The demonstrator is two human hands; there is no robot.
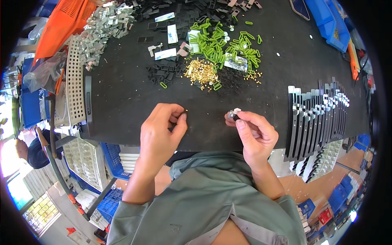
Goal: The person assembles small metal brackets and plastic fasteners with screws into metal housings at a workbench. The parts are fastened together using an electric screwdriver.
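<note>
My left hand (160, 130) is over the near part of the dark table, thumb and forefinger pinched together. A tiny brass-coloured piece (186, 110) shows at its fingertips; its exact shape is too small to tell. Across from it, my right hand (258, 136) grips a small silvery metal bracket (233, 112) with a dark part beside it, partly hidden by the fingers. Beyond both hands lie a heap of small brass pieces (200, 72), a pile of green oval rings (210, 38) and scattered small black parts (167, 72).
Long black strips with metal clips (314, 114) stand in a row at the right. Metal brackets (102, 32) are heaped at the far left by an orange basket (57, 26) and a perforated white tray (74, 85). A blue bin (326, 22) and a phone (300, 8) are far right.
</note>
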